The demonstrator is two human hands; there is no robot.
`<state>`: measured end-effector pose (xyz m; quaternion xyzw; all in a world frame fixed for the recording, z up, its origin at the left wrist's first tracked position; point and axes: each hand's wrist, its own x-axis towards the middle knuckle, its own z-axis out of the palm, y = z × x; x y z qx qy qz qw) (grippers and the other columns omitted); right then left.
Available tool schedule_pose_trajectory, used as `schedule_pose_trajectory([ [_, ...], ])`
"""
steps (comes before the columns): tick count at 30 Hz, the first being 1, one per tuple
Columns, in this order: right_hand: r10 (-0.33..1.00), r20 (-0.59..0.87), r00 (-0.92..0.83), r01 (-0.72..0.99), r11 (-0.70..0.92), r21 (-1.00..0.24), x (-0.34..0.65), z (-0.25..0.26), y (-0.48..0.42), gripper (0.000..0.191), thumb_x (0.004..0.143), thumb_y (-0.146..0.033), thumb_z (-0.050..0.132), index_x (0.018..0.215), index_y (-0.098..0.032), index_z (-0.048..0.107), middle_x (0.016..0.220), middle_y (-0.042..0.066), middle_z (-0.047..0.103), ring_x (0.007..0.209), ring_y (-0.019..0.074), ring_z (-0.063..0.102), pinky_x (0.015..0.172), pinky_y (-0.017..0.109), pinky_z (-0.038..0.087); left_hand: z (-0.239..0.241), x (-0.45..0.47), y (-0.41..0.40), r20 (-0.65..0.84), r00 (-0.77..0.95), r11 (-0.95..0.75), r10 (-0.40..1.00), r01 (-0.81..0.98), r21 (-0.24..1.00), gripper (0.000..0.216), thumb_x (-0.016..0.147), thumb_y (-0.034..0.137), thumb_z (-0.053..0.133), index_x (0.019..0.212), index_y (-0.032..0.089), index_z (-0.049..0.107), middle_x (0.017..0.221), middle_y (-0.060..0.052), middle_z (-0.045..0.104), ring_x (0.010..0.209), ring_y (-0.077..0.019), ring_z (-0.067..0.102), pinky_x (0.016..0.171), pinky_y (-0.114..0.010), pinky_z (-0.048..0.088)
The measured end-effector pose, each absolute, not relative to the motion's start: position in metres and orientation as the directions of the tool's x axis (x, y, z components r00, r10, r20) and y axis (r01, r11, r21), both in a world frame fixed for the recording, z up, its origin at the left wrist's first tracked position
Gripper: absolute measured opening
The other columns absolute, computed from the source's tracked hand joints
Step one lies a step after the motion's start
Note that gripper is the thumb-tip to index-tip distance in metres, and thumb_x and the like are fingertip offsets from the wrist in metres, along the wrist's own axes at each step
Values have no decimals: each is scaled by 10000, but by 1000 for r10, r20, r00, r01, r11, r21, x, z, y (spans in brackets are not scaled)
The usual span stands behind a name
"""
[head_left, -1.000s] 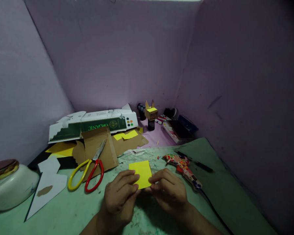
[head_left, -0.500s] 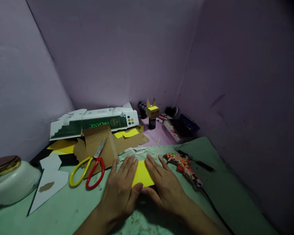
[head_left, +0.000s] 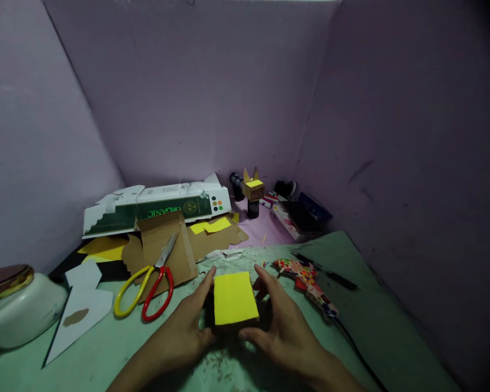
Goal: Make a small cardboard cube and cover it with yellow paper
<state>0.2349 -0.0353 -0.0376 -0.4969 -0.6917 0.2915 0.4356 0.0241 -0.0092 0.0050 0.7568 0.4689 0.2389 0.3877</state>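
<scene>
A small block-shaped piece topped with a square of yellow paper (head_left: 236,298) is in front of me on the green tabletop; its sides are in dark shadow. To its left, my left hand (head_left: 190,324) is open, thumb and fingers apart and curved. My right hand (head_left: 283,324) is likewise open on the other side, its thumb close to the piece's near right corner. The yellow top lies uncovered between them. Whether any fingertip touches the sides, I cannot tell.
Scissors (head_left: 157,280) with yellow and red handles lie on cardboard (head_left: 163,228) at left. A patterned glue gun (head_left: 308,286) with a cable and a black pen-like tool (head_left: 338,277) are at right. Behind stand a cardboard animal head (head_left: 253,190) and a torn green-white box (head_left: 167,207).
Both hands have come off the yellow paper, where they were pressed flat, and moved apart to either side. The whole yellow square now shows.
</scene>
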Motion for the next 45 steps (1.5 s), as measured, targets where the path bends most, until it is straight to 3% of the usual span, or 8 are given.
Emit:
schedule_pose_trajectory([
  [5, 986, 152, 64, -47, 155, -987, 238, -37, -22, 592, 742, -343, 694, 1282, -259, 466, 1136, 102, 638, 1010, 248, 632, 853, 403, 519, 2, 26, -6, 80, 314, -192, 946, 345, 919, 677, 608, 159, 710, 1268, 205, 567, 1022, -109, 729, 814, -255, 694, 749, -399, 574],
  [9, 999, 46, -13, -305, 40, -952, 238, -35, -11, 460, 686, -489, 758, 1055, -242, 637, 1093, 87, 695, 1066, 258, 627, 990, 429, 438, 2, 36, -10, 19, 212, -52, 977, 154, 987, 395, 621, 168, 661, 1015, 162, 620, 778, -31, 686, 665, -169, 635, 618, -291, 524],
  [17, 990, 16, -140, -417, -44, -908, 231, -35, -13, 519, 799, -635, 568, 1060, -204, 696, 1110, 106, 708, 1114, 294, 614, 1023, 495, 398, -4, 39, -13, -47, 193, 23, 980, 123, 992, 407, 609, 208, 717, 979, 175, 553, 733, 23, 608, 617, -119, 559, 575, -250, 452],
  [26, 932, 179, -316, -368, 53, -928, 237, -21, -18, 620, 701, -476, 755, 1246, -235, 583, 1255, 121, 627, 1164, 287, 575, 1062, 495, 340, -14, 35, -9, -36, 210, 15, 977, 99, 995, 441, 686, 374, 735, 1029, 195, 524, 854, -16, 637, 741, -165, 625, 660, -276, 481],
  [33, 917, 155, -369, -396, -4, -918, 236, -12, -19, 552, 698, -470, 752, 1152, -178, 640, 1242, 148, 625, 1169, 310, 560, 1066, 528, 323, -16, 32, -6, -90, 263, 61, 961, 115, 991, 679, 712, 590, 687, 1203, 191, 442, 893, -40, 608, 679, -177, 628, 568, -259, 471],
  [39, 925, 170, -340, -379, 31, -925, 237, -17, -20, 547, 703, -428, 763, 1191, -222, 624, 1268, 126, 618, 1182, 302, 559, 1072, 519, 330, -15, 33, -8, 59, 302, -99, 952, 118, 988, 620, 758, 481, 682, 1251, 182, 455, 1221, -161, 581, 1053, -275, 592, 778, -356, 533],
  [42, 960, 150, -238, -275, 82, -958, 235, -25, -19, 388, 744, -413, 736, 1079, -225, 680, 1175, 119, 673, 1137, 299, 594, 1045, 513, 373, -16, 37, -13, 193, 139, -230, 971, 334, 914, 655, 703, 373, 726, 1272, 196, 456, 1188, -143, 601, 953, -274, 619, 707, -378, 535],
  [45, 978, 173, -115, -276, 136, -951, 231, -34, -17, 432, 746, -466, 726, 1125, -275, 648, 1162, 110, 678, 1097, 290, 622, 1005, 508, 422, -19, 44, -19, 306, 26, -283, 952, 465, 839, 619, 676, 281, 731, 1237, 214, 479, 1160, -124, 606, 906, -264, 631, 717, -415, 545],
])
